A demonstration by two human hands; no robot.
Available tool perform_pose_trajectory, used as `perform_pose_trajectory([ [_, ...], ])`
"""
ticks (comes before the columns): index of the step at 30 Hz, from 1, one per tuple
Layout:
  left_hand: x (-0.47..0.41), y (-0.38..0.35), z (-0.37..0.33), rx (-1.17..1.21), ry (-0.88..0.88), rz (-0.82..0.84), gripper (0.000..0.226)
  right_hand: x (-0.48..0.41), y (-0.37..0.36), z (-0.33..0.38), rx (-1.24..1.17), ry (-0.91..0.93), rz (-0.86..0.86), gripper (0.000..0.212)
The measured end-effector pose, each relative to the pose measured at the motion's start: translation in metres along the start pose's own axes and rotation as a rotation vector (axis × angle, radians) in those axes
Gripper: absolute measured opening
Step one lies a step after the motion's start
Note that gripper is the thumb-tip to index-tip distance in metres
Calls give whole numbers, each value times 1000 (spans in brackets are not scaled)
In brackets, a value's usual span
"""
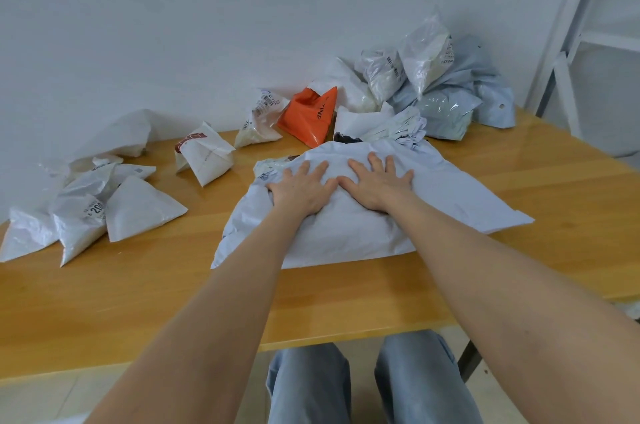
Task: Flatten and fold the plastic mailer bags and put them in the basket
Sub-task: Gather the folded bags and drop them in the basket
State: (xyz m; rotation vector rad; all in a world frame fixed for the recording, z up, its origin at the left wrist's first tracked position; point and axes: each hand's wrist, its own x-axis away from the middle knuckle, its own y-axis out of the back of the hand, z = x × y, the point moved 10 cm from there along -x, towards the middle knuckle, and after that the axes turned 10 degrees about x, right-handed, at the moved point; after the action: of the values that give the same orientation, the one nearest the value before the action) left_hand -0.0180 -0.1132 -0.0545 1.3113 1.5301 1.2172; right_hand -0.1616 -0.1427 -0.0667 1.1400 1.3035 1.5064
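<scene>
- A pale mailer bag (pixel 346 236) is being pressed flat on the tabletop (pixel 173 302).
- It is being held down by the left hand (pixel 301 189) and right hand (pixel 375 184), side by side, fingers straight and spread.
- Folded white triangles (pixel 138 205) are being seen at left, with an orange bag (pixel 308 118) and a crumpled pile (pixel 443 84) farther back.

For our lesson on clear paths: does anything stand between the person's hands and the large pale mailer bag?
Nothing does: the left hand and right hand both lie flat directly on the large pale mailer bag. No basket shows, so that path cannot be judged.
</scene>
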Motion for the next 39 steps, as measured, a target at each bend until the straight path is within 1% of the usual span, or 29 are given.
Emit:
perform_pose_trajectory([
  [11,1,-1,0,2,-6,-27,59,1,0,0,-6,-3,1,71],
  [18,4,4,-1,-2,-4,-74,59,2,0,0,-20,-2,0,72],
  [20,6,5,-1,31,-21,-81,57,3,0,0,-32,5,3,72],
  [23,8,22,3,163,-22,-64,54,2,6,0,-87,17,4,70],
  [24,9,29,6,152,-2,-77,54,2,7,-2,-106,17,3,69],
  [26,18,38,24,56,54,-124,59,4,10,-2,-131,17,-23,68],
  [27,19,33,34,79,82,-119,63,5,10,-3,-132,11,-41,67],
  [29,26,16,52,250,120,-99,70,8,10,-2,-135,13,-63,65],
  [31,30,12,55,361,119,-99,69,10,11,-1,-144,28,-45,64],
  [33,29,16,53,379,115,-66,66,12,16,-5,-171,30,-42,61],
  [35,31,23,51,405,130,-55,63,16,28,-20,-205,-15,-121,57],
  [37,35,33,62,427,189,-130,61,23,43,-45,-210,-109,-249,51],
  [39,41,40,79,463,278,-180,63,33,55,-72,-180,-227,-333,51],
])
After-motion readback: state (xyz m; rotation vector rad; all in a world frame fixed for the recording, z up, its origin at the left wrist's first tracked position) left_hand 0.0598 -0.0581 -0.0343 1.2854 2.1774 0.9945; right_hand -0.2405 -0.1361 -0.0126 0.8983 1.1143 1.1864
